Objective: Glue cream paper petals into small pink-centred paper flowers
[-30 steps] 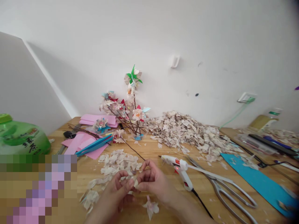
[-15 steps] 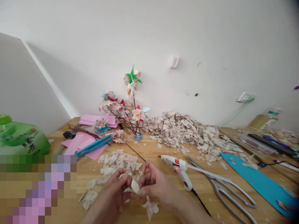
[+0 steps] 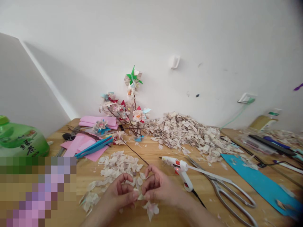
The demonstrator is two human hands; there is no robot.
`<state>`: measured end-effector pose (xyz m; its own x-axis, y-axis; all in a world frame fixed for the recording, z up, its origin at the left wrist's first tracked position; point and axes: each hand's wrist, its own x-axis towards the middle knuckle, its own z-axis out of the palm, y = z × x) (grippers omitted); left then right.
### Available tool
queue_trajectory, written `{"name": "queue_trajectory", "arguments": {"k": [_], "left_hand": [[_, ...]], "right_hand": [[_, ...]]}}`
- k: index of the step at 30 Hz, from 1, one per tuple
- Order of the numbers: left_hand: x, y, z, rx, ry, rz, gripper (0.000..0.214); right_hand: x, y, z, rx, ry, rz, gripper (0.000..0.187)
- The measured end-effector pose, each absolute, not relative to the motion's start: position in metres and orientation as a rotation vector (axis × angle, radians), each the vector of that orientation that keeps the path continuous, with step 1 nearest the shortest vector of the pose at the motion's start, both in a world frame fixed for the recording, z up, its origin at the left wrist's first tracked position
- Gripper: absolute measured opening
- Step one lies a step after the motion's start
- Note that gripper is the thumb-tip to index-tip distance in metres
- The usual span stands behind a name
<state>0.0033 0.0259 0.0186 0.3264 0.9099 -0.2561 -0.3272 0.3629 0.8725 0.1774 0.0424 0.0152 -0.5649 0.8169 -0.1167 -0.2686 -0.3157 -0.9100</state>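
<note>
Wooden table point(image 3: 144, 192) is set against a white wall point(image 3: 99, 53), seen from above. Pale paper petal point(image 3: 140, 196) is held low over the near edge, between both hands, with just the tip showing. Left hand point(image 3: 119, 192) has its fingers curled, and its fingertips point(image 3: 134, 195) are pressed together on the petal. Right hand point(image 3: 158, 186) is curled in from the other side, and its fingertips point(image 3: 146, 196) reach the same spot; contact is partly hidden, so grip cannot be confirmed.

Loose petal pile point(image 3: 118, 167) is placed just far of the hands, probably as working stock. Paper flower point(image 3: 151, 209) lies just near of them. Hot glue gun point(image 3: 181, 171) and steel shears point(image 3: 227, 192) are laid right of the hands, seemingly kept within reach; the glue gun's cord point(image 3: 199, 199) runs toward the near edge. Large petal heap point(image 3: 187, 132) is banked farther back. Flower stems in a small glass point(image 3: 134, 116) stand far centre, with pink paper sheets point(image 3: 80, 145) to the left. Blue card point(image 3: 251, 179) is at right. Nothing is seen between the hands and the petal pile. Lower-left table area is hidden by a pixelated patch point(image 3: 38, 189).
</note>
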Motion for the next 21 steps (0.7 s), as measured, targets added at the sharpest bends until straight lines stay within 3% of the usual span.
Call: {"name": "queue_trajectory", "arguments": {"k": [7, 16, 19, 21], "left_hand": [[0.005, 0.027, 0.017, 0.862, 0.861, 0.965, 0.041], [0.000, 0.033, 0.016, 0.837, 0.993, 1.197, 0.041], [0.000, 0.034, 0.016, 0.833, 1.030, 1.239, 0.042], [0.001, 0.034, 0.015, 0.840, 1.048, 1.259, 0.042]], "right_hand": [[0.179, 0.039, 0.022, -0.827, -1.241, 1.901, 0.050], [0.291, 0.014, 0.049, -1.237, -1.605, 1.750, 0.023], [0.333, 0.010, 0.048, -1.525, -1.781, 1.392, 0.005], [0.342, 0.014, 0.041, -1.638, -1.783, 1.043, 0.007]]}}
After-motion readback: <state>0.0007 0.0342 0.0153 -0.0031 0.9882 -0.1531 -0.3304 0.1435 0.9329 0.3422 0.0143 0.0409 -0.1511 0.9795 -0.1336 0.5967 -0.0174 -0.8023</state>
